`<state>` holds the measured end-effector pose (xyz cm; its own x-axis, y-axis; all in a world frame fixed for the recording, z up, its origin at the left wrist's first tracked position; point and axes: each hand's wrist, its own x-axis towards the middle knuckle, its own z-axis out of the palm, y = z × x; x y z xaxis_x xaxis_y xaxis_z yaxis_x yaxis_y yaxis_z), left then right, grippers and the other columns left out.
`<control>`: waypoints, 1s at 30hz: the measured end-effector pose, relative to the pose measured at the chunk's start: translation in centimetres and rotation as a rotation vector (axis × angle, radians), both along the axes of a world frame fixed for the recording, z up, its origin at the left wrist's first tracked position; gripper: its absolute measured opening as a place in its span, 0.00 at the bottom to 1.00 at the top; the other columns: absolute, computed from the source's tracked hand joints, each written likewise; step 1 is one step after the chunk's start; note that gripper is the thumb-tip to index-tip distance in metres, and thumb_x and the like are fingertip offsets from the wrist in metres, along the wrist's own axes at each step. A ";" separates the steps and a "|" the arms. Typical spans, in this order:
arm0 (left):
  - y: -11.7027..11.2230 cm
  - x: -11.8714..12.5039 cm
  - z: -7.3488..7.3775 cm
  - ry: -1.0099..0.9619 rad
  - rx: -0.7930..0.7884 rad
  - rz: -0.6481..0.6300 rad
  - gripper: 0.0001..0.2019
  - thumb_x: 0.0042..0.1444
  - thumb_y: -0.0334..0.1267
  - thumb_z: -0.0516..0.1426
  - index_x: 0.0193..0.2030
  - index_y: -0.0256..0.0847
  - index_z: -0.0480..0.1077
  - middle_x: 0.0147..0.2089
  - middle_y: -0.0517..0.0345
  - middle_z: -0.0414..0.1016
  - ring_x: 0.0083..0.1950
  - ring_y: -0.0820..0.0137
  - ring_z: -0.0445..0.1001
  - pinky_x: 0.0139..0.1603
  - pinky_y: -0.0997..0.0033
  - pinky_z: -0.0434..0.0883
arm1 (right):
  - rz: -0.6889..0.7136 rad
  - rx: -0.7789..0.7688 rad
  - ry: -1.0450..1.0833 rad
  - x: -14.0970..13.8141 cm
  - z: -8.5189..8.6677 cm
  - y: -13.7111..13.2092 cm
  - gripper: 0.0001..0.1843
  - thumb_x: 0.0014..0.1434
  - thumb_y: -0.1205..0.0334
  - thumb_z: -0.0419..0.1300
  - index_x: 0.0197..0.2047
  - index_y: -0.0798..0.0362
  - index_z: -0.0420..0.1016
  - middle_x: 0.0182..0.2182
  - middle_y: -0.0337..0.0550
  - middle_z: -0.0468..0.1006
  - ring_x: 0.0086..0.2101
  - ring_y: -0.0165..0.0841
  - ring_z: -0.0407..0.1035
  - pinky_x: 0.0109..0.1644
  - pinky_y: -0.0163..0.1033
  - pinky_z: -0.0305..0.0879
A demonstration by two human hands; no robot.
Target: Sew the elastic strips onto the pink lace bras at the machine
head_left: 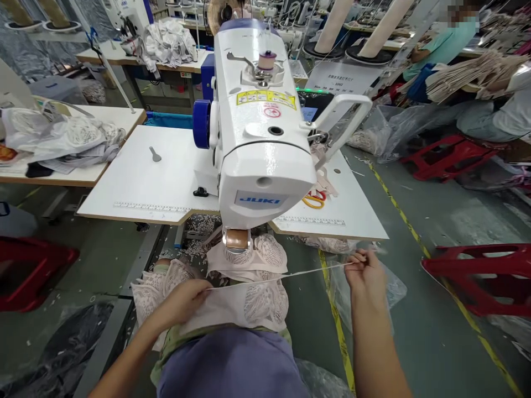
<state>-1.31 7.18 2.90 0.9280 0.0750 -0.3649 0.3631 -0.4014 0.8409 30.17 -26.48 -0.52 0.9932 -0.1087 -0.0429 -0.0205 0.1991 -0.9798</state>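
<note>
Pale pink lace bras [265, 303] lie over my lap, below the head of a white sewing machine [267, 166]. My left hand [188, 298] is closed on the band of the nearest bra, its fingertips partly hidden by the fabric. A thin pale strip [307, 271] runs taut from that hand across the bras to the right. Its far end is pinched in my right hand [365, 268], held out past the table's front edge. Another lace bra [249, 261] sits directly under the machine's needle area, and more lace pieces [164, 282] hang beside my left wrist.
Yellow-handled scissors [314, 202] and fabric scraps lie on the white machine table [136, 171], with a small grey tool [155, 155] on its left. Red stools [477, 276] stand at right. Another person [446, 47] sits at back right. Garments [70, 138] are piled on the left table.
</note>
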 end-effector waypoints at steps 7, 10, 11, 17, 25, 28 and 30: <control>1.2 2.1 -3.1 -0.114 0.220 0.503 0.16 0.63 0.48 0.50 0.44 0.37 0.71 0.39 0.49 0.79 0.40 0.61 0.78 0.38 0.66 0.74 | -0.032 -0.040 -0.009 -2.5 0.0 5.3 0.15 0.58 0.52 0.63 0.33 0.50 0.61 0.28 0.32 0.66 0.18 0.20 0.48 0.17 0.27 0.47; 0.4 3.1 -4.0 -0.169 0.296 0.567 0.19 0.66 0.46 0.46 0.55 0.36 0.64 0.49 0.42 0.76 0.50 0.59 0.77 0.45 0.61 0.74 | 0.255 -0.180 -0.017 -7.6 -0.1 9.0 0.15 0.52 0.55 0.69 0.35 0.52 0.69 0.29 0.36 0.72 0.25 0.26 0.62 0.25 0.30 0.58; -0.1 3.3 -3.9 -0.192 0.316 0.557 0.19 0.67 0.45 0.46 0.58 0.36 0.63 0.53 0.41 0.75 0.54 0.58 0.75 0.49 0.60 0.72 | 0.369 -0.224 -0.020 -9.3 0.0 10.0 0.14 0.52 0.56 0.70 0.35 0.52 0.69 0.30 0.38 0.73 0.28 0.28 0.65 0.29 0.31 0.62; -2.6 4.5 -0.6 -0.265 0.349 0.309 0.12 0.64 0.40 0.49 0.44 0.41 0.72 0.42 0.50 0.79 0.44 0.61 0.77 0.47 0.61 0.71 | 0.904 -0.450 -0.094 -15.6 2.4 12.2 0.10 0.62 0.55 0.60 0.41 0.48 0.63 0.40 0.43 0.78 0.37 0.34 0.73 0.38 0.37 0.68; -3.5 4.6 3.9 -0.296 0.169 0.043 0.16 0.62 0.43 0.56 0.54 0.41 0.73 0.44 0.50 0.79 0.40 0.66 0.76 0.38 0.72 0.70 | 1.039 -0.636 -0.393 -15.7 4.5 12.5 0.05 0.63 0.61 0.58 0.38 0.48 0.64 0.33 0.39 0.79 0.27 0.31 0.69 0.30 0.35 0.58; -3.7 4.6 4.1 -0.291 0.185 -0.024 0.14 0.64 0.42 0.54 0.51 0.42 0.75 0.38 0.52 0.78 0.37 0.68 0.75 0.38 0.72 0.70 | 1.111 -0.659 -0.395 -15.5 5.0 12.8 0.04 0.63 0.62 0.57 0.39 0.48 0.64 0.31 0.38 0.78 0.27 0.31 0.69 0.30 0.35 0.55; -3.6 4.7 4.2 -0.255 0.144 -0.018 0.14 0.66 0.42 0.51 0.50 0.43 0.76 0.38 0.52 0.79 0.36 0.68 0.75 0.37 0.72 0.69 | 1.157 -0.664 -0.361 -15.3 5.4 12.8 0.04 0.63 0.62 0.58 0.39 0.49 0.64 0.29 0.36 0.76 0.24 0.30 0.66 0.28 0.34 0.53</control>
